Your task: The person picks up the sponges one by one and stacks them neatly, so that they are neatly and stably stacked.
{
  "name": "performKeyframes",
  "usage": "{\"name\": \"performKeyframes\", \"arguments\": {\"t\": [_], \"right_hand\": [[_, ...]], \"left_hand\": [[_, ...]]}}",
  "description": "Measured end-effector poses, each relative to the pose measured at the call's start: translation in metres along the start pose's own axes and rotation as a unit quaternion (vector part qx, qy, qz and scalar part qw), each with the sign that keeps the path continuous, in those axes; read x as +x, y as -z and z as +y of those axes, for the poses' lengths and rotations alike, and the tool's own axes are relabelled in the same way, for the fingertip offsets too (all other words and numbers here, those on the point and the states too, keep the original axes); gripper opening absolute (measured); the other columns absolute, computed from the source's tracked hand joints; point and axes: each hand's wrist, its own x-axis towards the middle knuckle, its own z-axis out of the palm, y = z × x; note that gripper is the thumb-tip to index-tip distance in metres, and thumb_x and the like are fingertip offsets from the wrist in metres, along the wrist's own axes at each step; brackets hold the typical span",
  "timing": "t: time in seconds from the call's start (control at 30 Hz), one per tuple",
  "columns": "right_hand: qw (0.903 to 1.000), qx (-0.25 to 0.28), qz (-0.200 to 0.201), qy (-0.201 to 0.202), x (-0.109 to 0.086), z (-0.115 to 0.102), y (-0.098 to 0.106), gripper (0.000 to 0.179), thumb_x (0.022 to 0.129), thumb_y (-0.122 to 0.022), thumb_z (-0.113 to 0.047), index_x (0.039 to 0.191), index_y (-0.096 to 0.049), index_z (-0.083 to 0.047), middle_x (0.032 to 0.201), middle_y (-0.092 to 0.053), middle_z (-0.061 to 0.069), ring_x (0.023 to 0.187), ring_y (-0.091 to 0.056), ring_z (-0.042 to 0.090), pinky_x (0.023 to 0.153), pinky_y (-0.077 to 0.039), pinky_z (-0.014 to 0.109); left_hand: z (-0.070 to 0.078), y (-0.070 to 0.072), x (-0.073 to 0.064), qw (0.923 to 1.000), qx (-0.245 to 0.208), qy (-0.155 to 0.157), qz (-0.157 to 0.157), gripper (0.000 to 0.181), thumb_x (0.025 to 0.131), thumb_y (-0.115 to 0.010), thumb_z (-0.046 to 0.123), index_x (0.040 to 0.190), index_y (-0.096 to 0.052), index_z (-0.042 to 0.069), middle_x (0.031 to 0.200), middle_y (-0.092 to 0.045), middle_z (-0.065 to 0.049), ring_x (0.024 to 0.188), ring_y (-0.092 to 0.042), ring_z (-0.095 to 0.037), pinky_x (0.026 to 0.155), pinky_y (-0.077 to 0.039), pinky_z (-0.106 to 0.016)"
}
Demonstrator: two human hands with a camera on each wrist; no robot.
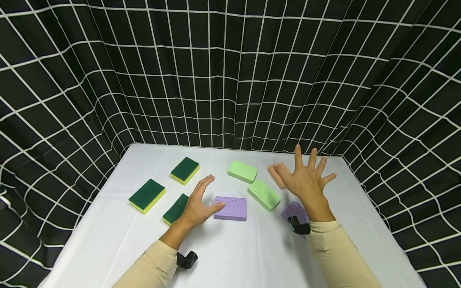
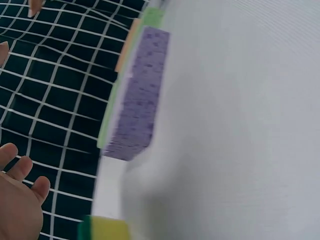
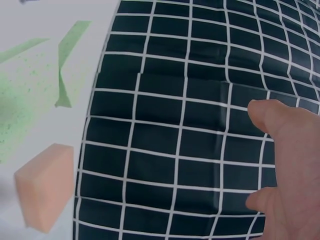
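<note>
Sponges with green scouring tops (image 1: 147,194) lie at the left of the white cloth (image 1: 108,244), perhaps grouped by kind. The left hand (image 1: 197,206), fingers wide and empty, hovers by a pitted purple sponge (image 1: 234,208) mid-table; the right hand (image 1: 307,180), splayed and empty, is near a smooth-looking peach sponge (image 1: 275,178), with speckled pale-green blocks (image 1: 264,195) between.

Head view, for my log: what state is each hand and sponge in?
Left hand: thumb and fingers apart, empty.
Right hand: fingers spread, empty.
Three green-yellow scouring sponges: flat, green side up.
Two light-green sponges: lying flat.
Centre purple sponge: lying flat.
Right purple sponge: partly hidden.
Orange sponge: partly hidden.
</note>
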Motion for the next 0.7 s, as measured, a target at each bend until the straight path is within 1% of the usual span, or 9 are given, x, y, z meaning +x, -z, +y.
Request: {"name": "performKeyframes", "arguments": {"t": [0.17, 0.2, 0.3, 0.47, 0.7], "right_hand": [[1.0, 0.0, 0.0, -0.002, -0.001, 0.002, 0.0, 0.101, 0.08, -0.025, -0.086, 0.156, -0.003, -0.024, 0.154, 0.01, 0.029, 0.134, 0.021, 0.052, 0.083, 0.013, 0.082], [1.0, -0.001, -0.001, -0.001, -0.001, 0.002, 0.0, 0.101, 0.08, -0.025, -0.086, 0.156, -0.003, -0.024, 0.154, 0.011, 0.029, 0.134, 0.021, 0.052, 0.083, 0.013, 0.082], [1.0, 0.0, -0.004, 0.001, -0.001, 0.003, 0.0, 0.101, 0.08, -0.024, -0.086, 0.156, -0.003, -0.023, 0.154, 0.011, 0.03, 0.134, 0.02, 0.053, 0.082, 0.013, 0.082], [1.0, 0.001, -0.007, 0.002, -0.002, 0.003, -0.001, 0.102, 0.08, -0.025, -0.086, 0.156, -0.002, -0.023, 0.154, 0.012, 0.03, 0.134, 0.02, 0.053, 0.082, 0.013, 0.082], [1.0, 0.005, -0.004, -0.001, -0.002, 0.004, -0.003, 0.104, 0.077, -0.028, -0.088, 0.156, -0.002, -0.025, 0.154, 0.01, 0.029, 0.134, 0.019, 0.052, 0.083, 0.015, 0.081]], "left_hand": [[-0.011, -0.009, -0.004, 0.9994, -0.002, 0.031, -0.018, 0.084, 0.073, -0.083, 0.03, 0.143, -0.044, 0.007, 0.147, -0.04, -0.009, 0.136, -0.034, -0.026, 0.106, -0.028, -0.05], [-0.013, -0.01, -0.004, 0.999, -0.002, 0.04, -0.023, 0.085, 0.072, -0.084, 0.03, 0.144, -0.044, 0.008, 0.147, -0.04, -0.007, 0.136, -0.034, -0.026, 0.107, -0.027, -0.049], [-0.018, -0.014, -0.007, 0.9981, -0.001, 0.052, -0.031, 0.086, 0.072, -0.084, 0.03, 0.144, -0.043, 0.006, 0.146, -0.041, -0.009, 0.136, -0.033, -0.027, 0.108, -0.027, -0.048], [-0.025, -0.019, -0.008, 0.9971, 0.006, 0.062, -0.045, 0.087, 0.072, -0.084, 0.029, 0.144, -0.042, 0.002, 0.146, -0.041, -0.01, 0.136, -0.033, -0.028, 0.108, -0.026, -0.047], [-0.027, -0.024, -0.01, 0.994, 0.029, 0.073, -0.076, 0.09, 0.074, -0.082, 0.034, 0.145, -0.039, 0.002, 0.147, -0.038, -0.011, 0.136, -0.033, -0.03, 0.107, -0.028, -0.049]]}}
